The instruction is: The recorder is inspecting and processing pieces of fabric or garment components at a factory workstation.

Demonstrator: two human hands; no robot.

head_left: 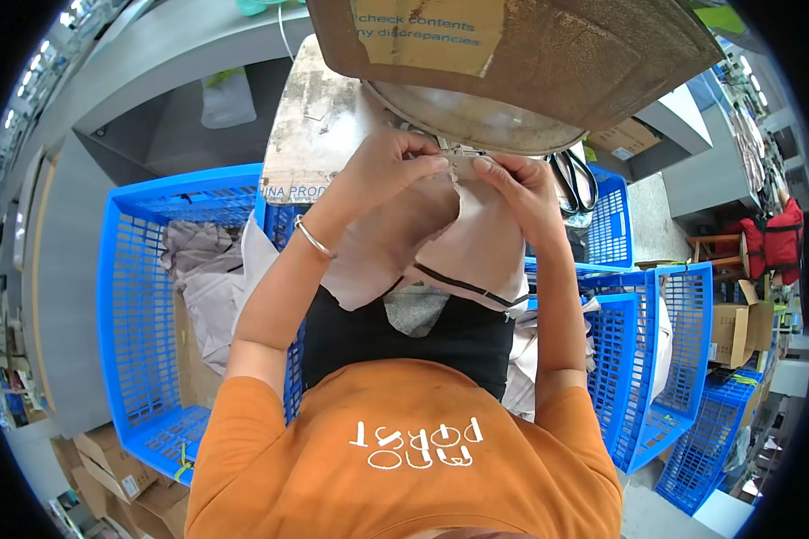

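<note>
Item: beige fabric piece point(476, 242), pinched by left hand point(391, 166) and right hand point(517, 184) under metal lamp shade point(476, 121); best kept taut, fingertips close together.

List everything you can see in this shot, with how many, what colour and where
Fabric piece: one, pale beige with a dark strip, centre, held by both hands.
Metal machine part: one, round and grey, just above the hands.
Cardboard flap: one, brown, top centre.
Scissors: one pair, black, right of the hands.
Crates: several, blue plastic, left and right.
Cloth pile: pale grey, inside the left crate.
Cardboard boxes: several, brown, far right and lower left.
Bangle: one, silver, left wrist.
Shirt: orange, bottom.
Left hand: fingers pinching the fabric.
Right hand: fingers pinching the fabric.
</note>
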